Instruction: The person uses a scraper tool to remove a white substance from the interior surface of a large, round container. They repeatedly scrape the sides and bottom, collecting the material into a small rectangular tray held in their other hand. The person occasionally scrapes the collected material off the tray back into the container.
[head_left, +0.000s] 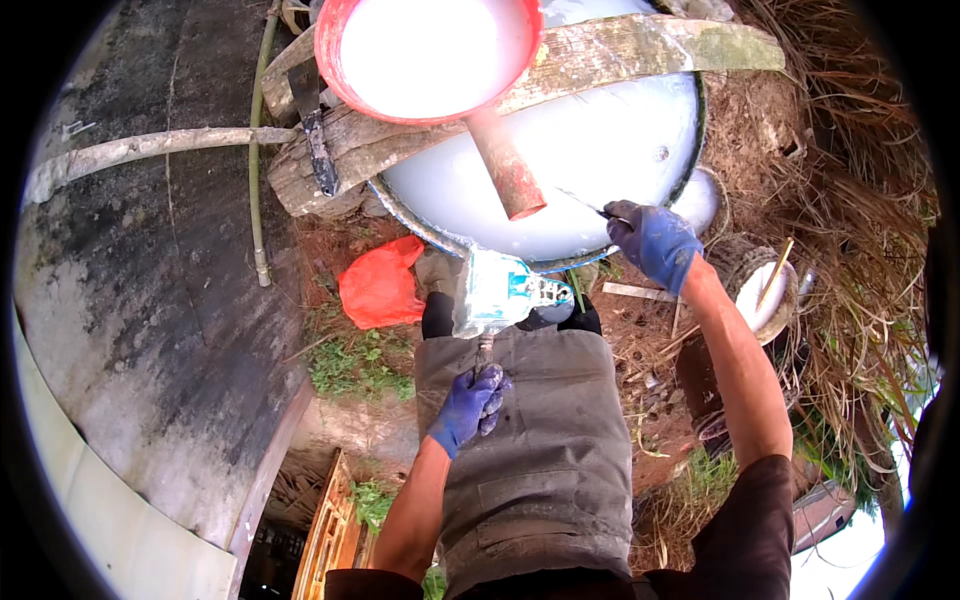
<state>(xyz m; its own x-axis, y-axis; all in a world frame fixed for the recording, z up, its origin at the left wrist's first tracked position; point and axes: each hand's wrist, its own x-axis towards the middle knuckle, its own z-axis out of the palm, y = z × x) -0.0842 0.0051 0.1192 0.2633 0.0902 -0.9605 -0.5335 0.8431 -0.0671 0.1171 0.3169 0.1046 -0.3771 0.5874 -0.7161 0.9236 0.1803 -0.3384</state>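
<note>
My left hand [470, 405], in a blue-purple glove, is closed round the short handle of a flat, wide-bladed tool [488, 285] smeared white with teal patches. Its blade points away from me, just short of the basin rim; I cannot make out its exact kind. My right hand [655, 240], gloved likewise, is closed on a thin, dark-ended stick-like tool [585, 203] that slants left over the white liquid. Beneath it is a large round basin [440, 238] of white liquid. A red dipper [500, 165] with a wooden handle, full of white liquid, sits across planks over the basin.
A weathered plank [640, 50] spans the basin, with a dark, white-spattered tool [320, 155] on its left part. An orange plastic bag [382, 285] lies left of my feet. At the right stands a white-filled container [760, 310] with a stick. A bamboo pole [256, 180] and dry grass flank the spot.
</note>
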